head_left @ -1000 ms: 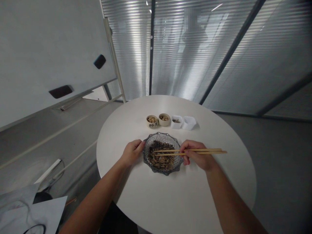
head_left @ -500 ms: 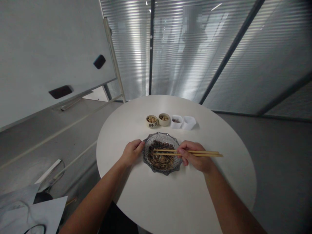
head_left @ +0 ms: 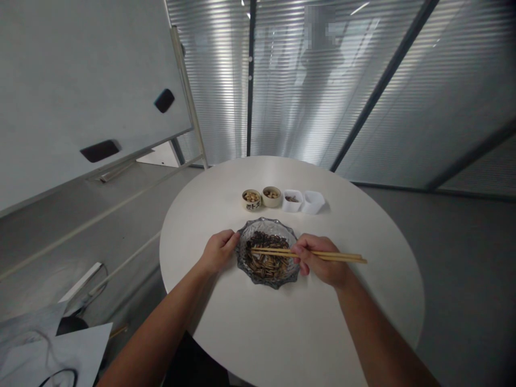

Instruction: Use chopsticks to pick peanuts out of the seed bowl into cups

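Observation:
A cut-glass dish (head_left: 243,262) full of dark striped seeds (head_left: 266,263) sits on the round white table (head_left: 290,322). My left hand (head_left: 217,251) is closed against the dish's left rim. My right hand (head_left: 320,260) grips a pair of wooden chopsticks (head_left: 342,257) at the dish's right edge. Their tips reach left over the seeds, nearly level and close together.
Behind the dish stand two small round cups (head_left: 251,200) of nuts and two small white square cups (head_left: 313,202). A whiteboard on a stand (head_left: 80,86) is at left. Frosted glass walls are behind, with a person's blurred shape (head_left: 318,64) beyond them. Papers (head_left: 60,355) lie at lower left.
My right hand has slid a little left toward the dish, carrying the chopsticks further over the seeds. The left hand has stayed on the rim.

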The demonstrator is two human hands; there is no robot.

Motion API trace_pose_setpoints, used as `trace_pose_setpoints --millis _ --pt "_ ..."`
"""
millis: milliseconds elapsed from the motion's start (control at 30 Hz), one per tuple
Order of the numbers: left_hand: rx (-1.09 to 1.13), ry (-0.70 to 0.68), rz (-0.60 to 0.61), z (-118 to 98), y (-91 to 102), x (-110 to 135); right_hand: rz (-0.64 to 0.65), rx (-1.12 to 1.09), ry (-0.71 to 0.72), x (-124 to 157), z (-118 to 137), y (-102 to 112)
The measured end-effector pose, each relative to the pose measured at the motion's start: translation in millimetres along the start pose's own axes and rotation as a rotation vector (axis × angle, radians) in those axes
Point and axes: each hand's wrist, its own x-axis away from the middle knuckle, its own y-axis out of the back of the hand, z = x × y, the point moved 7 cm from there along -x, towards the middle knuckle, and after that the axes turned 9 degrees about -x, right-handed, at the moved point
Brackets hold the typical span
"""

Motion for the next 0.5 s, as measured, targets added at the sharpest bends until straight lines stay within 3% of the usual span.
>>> trace_pose_setpoints --millis 300,500 --pt "0.001 -0.016 -0.017 -1 0.7 0 -0.21 -0.275 -0.103 -4 -8 5" --pt "0.02 -0.011 -0.016 0 -0.7 0 -0.354 -0.54 -0.076 -10 -6 18"
